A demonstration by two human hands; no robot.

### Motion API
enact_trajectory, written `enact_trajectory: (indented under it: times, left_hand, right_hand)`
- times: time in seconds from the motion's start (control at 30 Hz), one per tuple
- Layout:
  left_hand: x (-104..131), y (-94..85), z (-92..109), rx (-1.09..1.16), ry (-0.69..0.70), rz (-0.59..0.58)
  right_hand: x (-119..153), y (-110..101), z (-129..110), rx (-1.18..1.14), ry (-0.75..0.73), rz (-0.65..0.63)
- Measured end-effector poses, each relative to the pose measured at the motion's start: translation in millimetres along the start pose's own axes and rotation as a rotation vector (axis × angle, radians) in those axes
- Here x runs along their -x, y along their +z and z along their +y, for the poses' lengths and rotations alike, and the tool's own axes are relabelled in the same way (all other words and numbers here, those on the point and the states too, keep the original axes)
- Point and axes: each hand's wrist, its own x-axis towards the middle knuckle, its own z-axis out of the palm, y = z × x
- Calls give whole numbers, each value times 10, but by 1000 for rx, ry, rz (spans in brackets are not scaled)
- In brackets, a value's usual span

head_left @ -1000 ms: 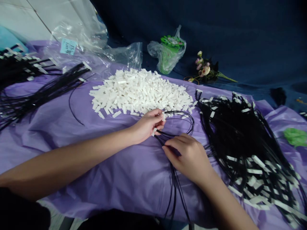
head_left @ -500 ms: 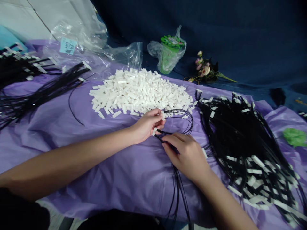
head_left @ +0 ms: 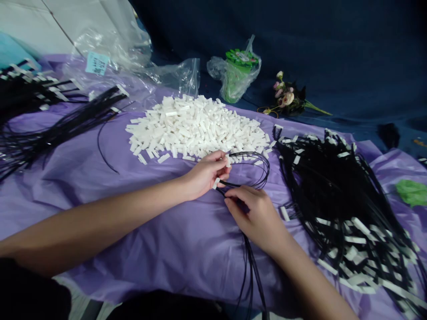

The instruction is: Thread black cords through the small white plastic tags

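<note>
My left hand (head_left: 213, 171) is closed on a white connector (head_left: 228, 161) at one end of some thin black wires (head_left: 265, 171). From there the wires loop to the right and come back beneath the fingers. A second white connector (head_left: 216, 183) sits on the wires just below that hand. My right hand (head_left: 255, 211) pinches the wires slightly lower and to the right, its fingertips close to the second connector. Loose wire ends (head_left: 250, 271) hang below it toward the table's front edge. What lies inside the right palm is hidden.
A heap of white connectors (head_left: 196, 126) lies behind my hands. Black wire bundles with white ends rest at the right (head_left: 340, 195) and left (head_left: 60, 126). Farther back are clear plastic bags (head_left: 173, 75), a green cup (head_left: 235, 75) and flowers (head_left: 285, 98) on purple cloth (head_left: 150, 249).
Both hands keep their hold on the wires and have barely moved. The whole view has shifted very slightly.
</note>
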Motion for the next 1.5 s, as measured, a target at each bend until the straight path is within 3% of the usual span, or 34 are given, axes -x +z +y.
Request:
enact_trajectory:
  times: [0.77, 1.03, 1.13, 1.3, 1.5]
  left_hand:
    - [-5, 25, -11, -10, 18, 4]
    - [-18, 9, -14, 0, 4, -9]
    - [-23, 5, -17, 7, 9, -15]
    - [-22, 8, -28, -27, 17, -1]
    - [-16, 12, -20, -43, -1, 4]
  right_hand:
    - [-80, 108, -82, 85, 135, 57]
    - [-96, 105, -91, -17, 202, 77]
    - [-92, 83, -56, -183, 222, 63]
    - [-79, -84, 30, -759, 315, -13]
    - [-38, -361, 109, -1234, 340, 59]
